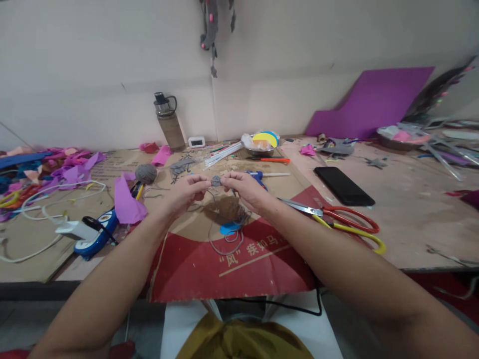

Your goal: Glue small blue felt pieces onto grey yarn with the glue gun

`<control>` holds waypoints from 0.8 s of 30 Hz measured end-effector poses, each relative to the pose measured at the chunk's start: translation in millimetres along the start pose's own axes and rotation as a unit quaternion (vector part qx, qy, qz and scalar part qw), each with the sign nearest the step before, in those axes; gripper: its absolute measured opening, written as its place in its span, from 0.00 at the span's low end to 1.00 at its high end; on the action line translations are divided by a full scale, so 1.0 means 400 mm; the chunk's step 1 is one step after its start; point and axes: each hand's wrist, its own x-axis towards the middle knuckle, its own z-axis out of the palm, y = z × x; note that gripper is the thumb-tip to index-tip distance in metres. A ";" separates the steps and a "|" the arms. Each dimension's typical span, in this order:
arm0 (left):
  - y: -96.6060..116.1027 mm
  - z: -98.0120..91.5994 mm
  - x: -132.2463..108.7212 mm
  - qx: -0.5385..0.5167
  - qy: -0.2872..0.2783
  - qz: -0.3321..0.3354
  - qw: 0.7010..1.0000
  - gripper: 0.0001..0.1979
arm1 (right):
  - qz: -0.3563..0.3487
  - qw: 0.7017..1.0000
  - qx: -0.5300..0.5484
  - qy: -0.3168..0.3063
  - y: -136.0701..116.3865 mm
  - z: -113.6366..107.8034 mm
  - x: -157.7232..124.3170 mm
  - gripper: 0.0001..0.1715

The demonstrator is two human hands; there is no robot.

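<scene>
Holding small grey yarn piece (216,180) above cardboard (232,280), between left hand (193,189) and right hand (245,188); pinching opposite edges narrowly between thumb and forefinger of each. Judged partway: already worked into a compact shape, apparently not yet finished, with loose yarn (240,218) lying on the cardboard below. Cannot tell if joined to the piece. Noted grey yarn ball (145,174) farther left, and scissors (325,213) beyond right forearm, not in use

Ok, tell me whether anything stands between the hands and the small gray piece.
Nothing visible does: the left hand and right hand both pinch the small gray piece directly. The blue glue gun lies beyond the right hand, not between.
</scene>
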 end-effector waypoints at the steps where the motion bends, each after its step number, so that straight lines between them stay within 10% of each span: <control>1: -0.002 0.000 0.000 0.001 -0.002 0.005 1.000 0.11 | -0.001 1.000 -0.002 0.000 0.002 0.000 0.001 0.12; 24: 0.004 -0.011 0.003 0.064 0.023 -0.001 0.998 0.14 | 0.026 0.996 0.071 -0.040 -0.012 -0.001 -0.005 0.16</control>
